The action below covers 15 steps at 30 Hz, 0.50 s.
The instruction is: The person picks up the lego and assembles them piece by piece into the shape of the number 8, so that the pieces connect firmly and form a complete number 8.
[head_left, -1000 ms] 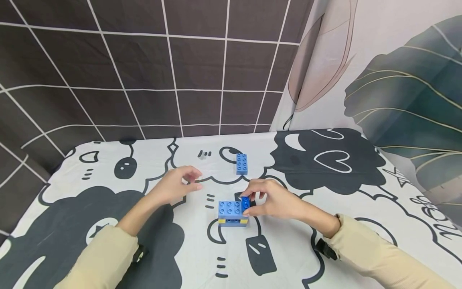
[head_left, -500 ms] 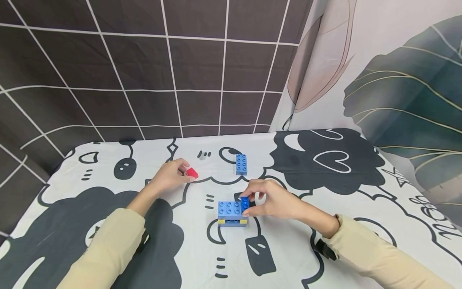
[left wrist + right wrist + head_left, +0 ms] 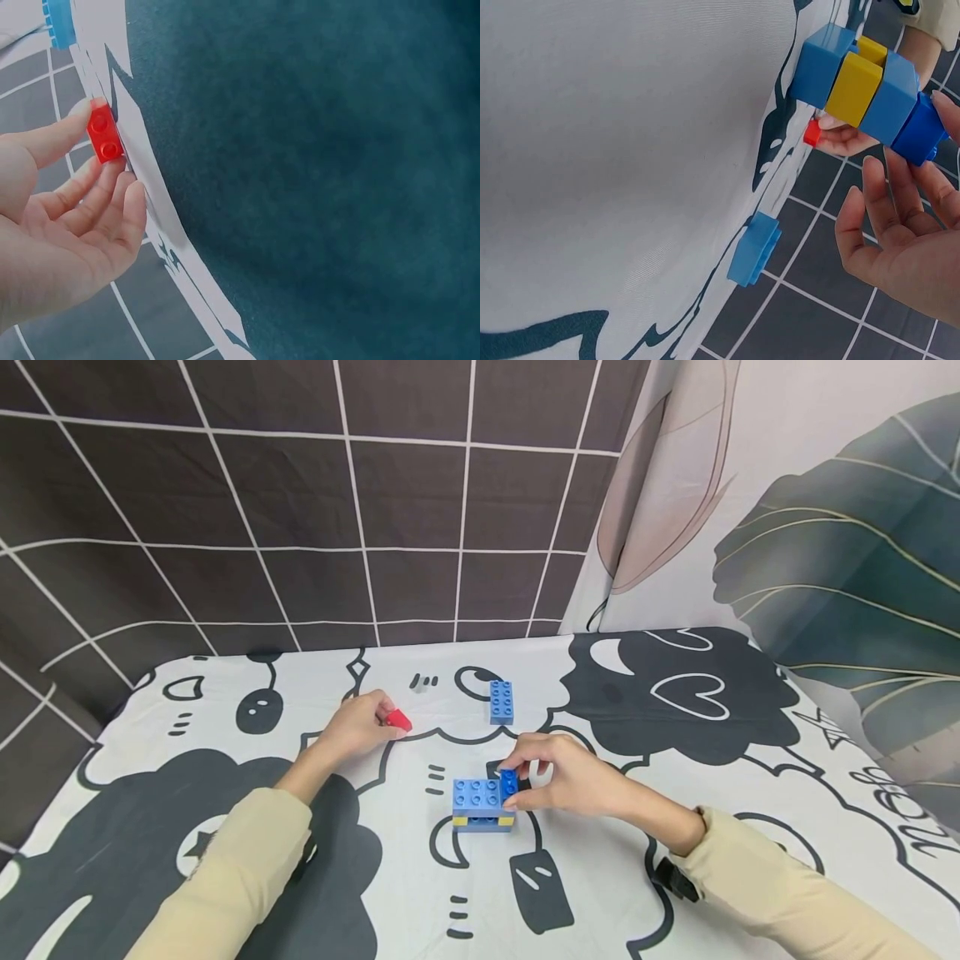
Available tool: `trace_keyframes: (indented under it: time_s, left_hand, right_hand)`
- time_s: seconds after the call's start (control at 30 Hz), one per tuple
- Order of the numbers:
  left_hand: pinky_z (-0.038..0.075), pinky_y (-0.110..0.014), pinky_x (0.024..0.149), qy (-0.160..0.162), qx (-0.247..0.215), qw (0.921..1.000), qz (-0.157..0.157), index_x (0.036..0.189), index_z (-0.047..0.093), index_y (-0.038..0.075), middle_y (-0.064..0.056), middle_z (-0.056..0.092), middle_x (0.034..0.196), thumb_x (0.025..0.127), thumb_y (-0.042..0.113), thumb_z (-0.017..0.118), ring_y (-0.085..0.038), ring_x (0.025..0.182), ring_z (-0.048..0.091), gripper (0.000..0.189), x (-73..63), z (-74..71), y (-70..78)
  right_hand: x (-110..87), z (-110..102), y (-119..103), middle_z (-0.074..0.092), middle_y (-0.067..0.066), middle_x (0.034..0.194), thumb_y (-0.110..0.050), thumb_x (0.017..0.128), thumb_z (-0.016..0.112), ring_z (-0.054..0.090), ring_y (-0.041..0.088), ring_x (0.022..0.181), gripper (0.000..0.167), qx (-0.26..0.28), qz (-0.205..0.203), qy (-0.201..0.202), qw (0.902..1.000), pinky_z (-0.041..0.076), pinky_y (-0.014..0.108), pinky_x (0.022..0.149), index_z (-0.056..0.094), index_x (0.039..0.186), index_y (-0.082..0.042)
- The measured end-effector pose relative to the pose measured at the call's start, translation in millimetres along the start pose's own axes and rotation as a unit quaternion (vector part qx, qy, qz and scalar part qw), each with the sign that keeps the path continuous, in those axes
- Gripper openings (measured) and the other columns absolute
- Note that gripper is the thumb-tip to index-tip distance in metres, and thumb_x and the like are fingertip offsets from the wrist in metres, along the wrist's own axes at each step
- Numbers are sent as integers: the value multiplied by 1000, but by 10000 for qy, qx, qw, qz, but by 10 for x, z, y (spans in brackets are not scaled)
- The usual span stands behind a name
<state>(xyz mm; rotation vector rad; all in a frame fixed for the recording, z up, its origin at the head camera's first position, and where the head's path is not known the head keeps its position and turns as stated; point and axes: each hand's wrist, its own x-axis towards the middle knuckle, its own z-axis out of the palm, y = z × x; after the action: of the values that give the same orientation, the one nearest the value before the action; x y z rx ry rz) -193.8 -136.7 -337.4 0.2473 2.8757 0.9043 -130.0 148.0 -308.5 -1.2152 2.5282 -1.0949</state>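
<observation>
In the head view, my left hand (image 3: 358, 727) pinches a red toy brick (image 3: 399, 720) low over the cloth. The left wrist view shows this brick's two studs, with the thumb on one end and fingertips at the other. My right hand (image 3: 573, 777) pinches a dark blue brick (image 3: 509, 782) at the right end of a stack. Light blue bricks form the stack's top layer (image 3: 477, 795) and bottom layer (image 3: 483, 827), with yellow bricks (image 3: 853, 88) between them. The dark blue brick touches the top layer's studded face; the fingers partly cover it.
A separate light blue brick (image 3: 501, 702) with several studs lies behind the stack. The patterned white cloth (image 3: 405, 877) covers the surface, and a dark gridded curtain (image 3: 300, 502) hangs at its back edge. A leaf-print curtain (image 3: 847, 560) is on the right.
My left hand has shifted left and lower over the cloth; a red brick now shows between its thumb and fingers. My right hand stays in place, holding the dark blue brick on the stack.
</observation>
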Motion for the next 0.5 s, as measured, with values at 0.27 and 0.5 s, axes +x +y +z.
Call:
trace_keyframes:
  time_s: [0.27,0.5]
  left_hand:
    - [45,-41,76,41,102,9999,19,100,54,-5,-17,60,93,79,10,69,-29,84,56,29,-1,6,0]
    - [47,-40,78,-88,-126,9999,-38,103,56,-5,-17,60,96,80,7,67,-29,88,57,28,-37,-24,34]
  right_hand:
    - [0,4,6,58,-7,80,-14,72,78,56,14,77,30,23,-29,28,10000,46,33,68,67,97,-1]
    - [3,7,-3,57,-8,80,-14,72,78,55,12,77,31,27,11,19,10000,46,33,69,67,97,-1]
